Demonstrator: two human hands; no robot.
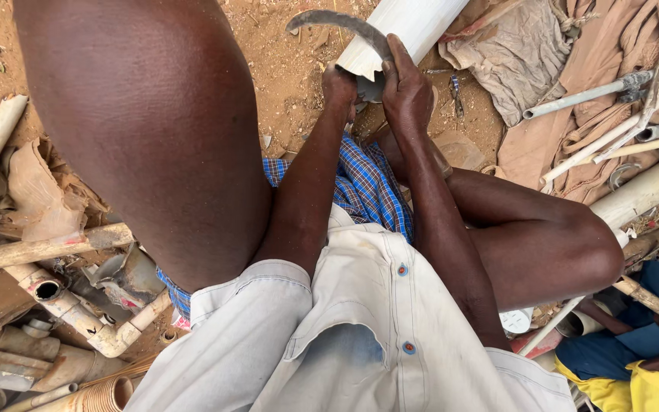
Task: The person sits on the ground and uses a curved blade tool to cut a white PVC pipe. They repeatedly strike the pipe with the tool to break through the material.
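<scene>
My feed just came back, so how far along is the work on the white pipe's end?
Done: nothing I can confirm; the pipe looks whole, with no cut-off piece in view. In hand: the left hand grips the sickle and the right hand presses its curved blade against the pipe's lower end. Left: the hands hide that rim, so I cannot tell how much remains.

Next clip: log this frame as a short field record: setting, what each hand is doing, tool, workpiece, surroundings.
Setting: person seated on bare reddish dirt ground, knees raised
Left hand: closed in a grip at the cut end of the wide white plastic pipe
Right hand: pressed on the curved grey metal blade at the pipe's edge
Blade handle: hidden
Surroundings: thin grey metal pipes on brown cloth at right; jointed white pipe fittings at lower left
Others: a person's blue-and-yellow clothing, lower right
</scene>
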